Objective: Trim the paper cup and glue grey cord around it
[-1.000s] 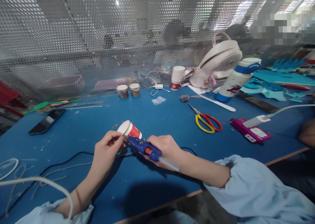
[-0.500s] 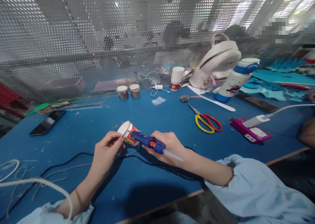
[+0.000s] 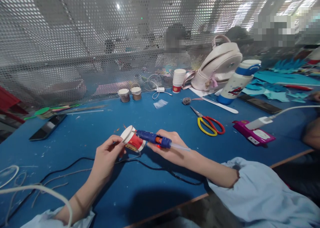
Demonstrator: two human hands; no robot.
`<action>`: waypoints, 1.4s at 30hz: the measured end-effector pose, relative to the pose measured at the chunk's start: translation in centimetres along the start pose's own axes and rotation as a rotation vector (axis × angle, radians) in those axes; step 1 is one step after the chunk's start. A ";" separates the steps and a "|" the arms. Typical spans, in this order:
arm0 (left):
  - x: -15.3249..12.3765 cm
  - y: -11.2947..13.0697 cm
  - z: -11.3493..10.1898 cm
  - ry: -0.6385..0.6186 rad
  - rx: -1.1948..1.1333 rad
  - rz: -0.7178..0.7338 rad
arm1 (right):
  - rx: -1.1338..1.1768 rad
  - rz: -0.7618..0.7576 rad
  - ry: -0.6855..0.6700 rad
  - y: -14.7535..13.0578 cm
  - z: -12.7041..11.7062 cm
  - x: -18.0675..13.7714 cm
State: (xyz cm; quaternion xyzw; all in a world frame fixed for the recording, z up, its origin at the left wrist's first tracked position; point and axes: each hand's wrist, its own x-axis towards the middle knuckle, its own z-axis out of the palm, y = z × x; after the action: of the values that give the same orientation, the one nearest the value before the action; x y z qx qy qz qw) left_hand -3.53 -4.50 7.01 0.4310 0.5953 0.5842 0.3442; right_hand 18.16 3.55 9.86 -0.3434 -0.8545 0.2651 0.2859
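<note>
A red and white paper cup [image 3: 136, 142] lies tilted over the blue table, its pale round end turned up and to the left. My left hand [image 3: 110, 151] pinches the edge of that end, and a grey cord [image 3: 82, 170] runs from near these fingers across the table. My right hand [image 3: 172, 148] is closed round a blue hot glue gun [image 3: 153, 138] with a clear glue stick poking out of its back. The gun's nozzle points left and is at the cup's rim; whether it touches cannot be made out. Part of the right fingers is hidden behind the gun.
Yellow-and-red scissors [image 3: 208, 123] and a magenta power strip [image 3: 253, 133] lie to the right. Stacked cups [image 3: 179, 80], a backpack [image 3: 217, 66] and a bottle [image 3: 238, 82] stand behind. A phone [image 3: 48, 126] lies left. A black cable [image 3: 160, 169] crosses the front.
The glue gun has shifted slightly right and lies more level, showing more of the cup's red side. My left hand keeps its hold on the cup.
</note>
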 end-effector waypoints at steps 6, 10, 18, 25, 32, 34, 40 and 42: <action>0.0 -0.1 -0.2 -0.009 -0.031 -0.006 | 0.028 -0.034 -0.046 -0.2 0.1 -0.3; 0.0 0.0 -0.2 -0.020 -0.044 -0.003 | 0.028 0.014 -0.034 -0.1 -0.1 -0.1; 0.1 -0.2 -0.1 -0.012 -0.059 0.001 | -0.006 0.059 -0.034 -0.4 -0.5 0.2; 0.1 0.0 -0.1 -0.003 -0.042 0.003 | 0.050 -0.108 -0.021 0.1 0.8 -0.8; 0.0 0.2 0.1 -0.005 0.000 -0.007 | 0.034 -0.285 0.035 0.3 2.4 -1.1; -0.1 0.4 0.3 -0.001 -0.012 -0.023 | 0.035 -0.312 0.046 0.4 2.7 -1.2; 0.0 0.3 0.3 0.002 -0.035 -0.025 | 0.033 -0.263 0.030 0.8 2.3 -1.1; 0.1 0.2 0.2 0.010 -0.050 -0.021 | 0.041 -0.211 0.025 0.7 1.8 -0.9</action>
State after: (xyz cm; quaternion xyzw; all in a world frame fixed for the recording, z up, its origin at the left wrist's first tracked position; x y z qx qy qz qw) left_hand -3.39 -4.36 7.23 0.4129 0.5869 0.5974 0.3579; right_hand 17.81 2.87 7.93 -0.2490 -0.8765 0.2467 0.3299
